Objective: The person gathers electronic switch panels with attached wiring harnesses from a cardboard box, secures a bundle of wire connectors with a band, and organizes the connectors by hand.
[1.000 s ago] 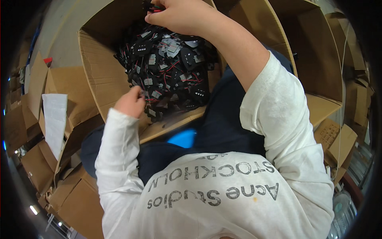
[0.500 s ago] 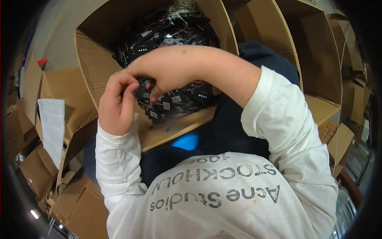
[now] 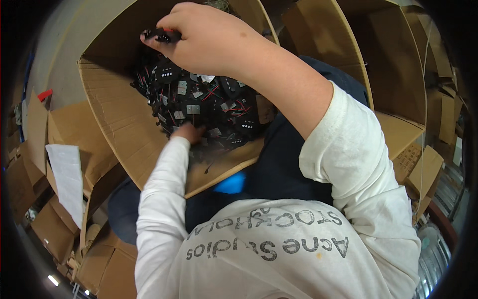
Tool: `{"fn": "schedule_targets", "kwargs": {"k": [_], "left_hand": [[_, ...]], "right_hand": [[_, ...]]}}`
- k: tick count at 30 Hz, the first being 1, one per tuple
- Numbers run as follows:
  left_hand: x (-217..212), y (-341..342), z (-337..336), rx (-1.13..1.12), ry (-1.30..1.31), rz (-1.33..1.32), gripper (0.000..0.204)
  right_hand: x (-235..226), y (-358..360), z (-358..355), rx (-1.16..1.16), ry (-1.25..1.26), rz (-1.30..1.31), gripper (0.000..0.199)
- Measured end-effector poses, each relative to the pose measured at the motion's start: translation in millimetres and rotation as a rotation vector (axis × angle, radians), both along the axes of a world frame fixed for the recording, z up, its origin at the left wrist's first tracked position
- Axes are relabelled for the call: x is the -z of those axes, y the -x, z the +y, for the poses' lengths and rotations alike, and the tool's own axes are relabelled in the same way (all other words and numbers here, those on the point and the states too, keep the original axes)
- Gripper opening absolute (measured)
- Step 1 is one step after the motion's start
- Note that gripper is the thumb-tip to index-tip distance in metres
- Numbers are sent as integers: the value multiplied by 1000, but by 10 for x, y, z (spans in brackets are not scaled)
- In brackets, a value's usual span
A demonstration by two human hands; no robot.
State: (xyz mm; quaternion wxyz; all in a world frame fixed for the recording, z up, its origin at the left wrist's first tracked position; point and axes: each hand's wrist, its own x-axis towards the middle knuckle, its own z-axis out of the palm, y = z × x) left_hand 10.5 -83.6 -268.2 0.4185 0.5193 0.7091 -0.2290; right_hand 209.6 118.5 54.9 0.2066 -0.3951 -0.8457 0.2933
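A large cardboard box (image 3: 117, 117) stands in front of me, heaped with small black electronic parts (image 3: 199, 99) that have silvery plates and red, green and black wires. Raised over the far left side of the box, my right hand (image 3: 199, 37) pinches a small black electronic part (image 3: 167, 36) with a bit of red on it. Down at the near edge of the heap, my left hand (image 3: 188, 132) touches the parts. Its fingers are blurred and partly hidden, so I cannot see whether it grips one.
To the right stand more cardboard boxes (image 3: 323, 37) with raised flaps. On the left are folded cardboard (image 3: 82, 124) and a white foam sheet (image 3: 67, 179). Clear tangled material (image 3: 219, 5) lies at the heap's far end. A blue patch (image 3: 231, 183) shows at the box's near edge.
My hands were close together over the heap's left side. Now the right has risen away, up and left with the black part, while the left has dropped into the heap.
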Motion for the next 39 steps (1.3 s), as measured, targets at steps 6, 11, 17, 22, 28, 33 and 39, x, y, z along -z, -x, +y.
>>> {"fn": "schedule_targets", "kwargs": {"k": [6,11,17,22,28,33,39], "left_hand": [[639,455,-470,-209,-151,-196,50],[298,305,-119,-793,93,-465,28],[824,112,-438,-257,-66,-232,47],[966,571,-689,-265,-102,-92,30],[-899,141,543,-1379,-139,-987,20],[-2657,180,770,-1262,-214,-1613,16],[-3053,-43,807,-1388,-310,-1626,23]], "right_hand": [[-230,-152,96,2,-176,280,29],[-191,-62,85,43,850,598,42],[-95,54,-84,-36,472,517,25],[-306,191,-181,-193,548,562,21],[58,49,-7,-281,67,366,31],[-52,155,-112,-423,71,337,51],[-71,134,-221,-487,57,312,45]]}}
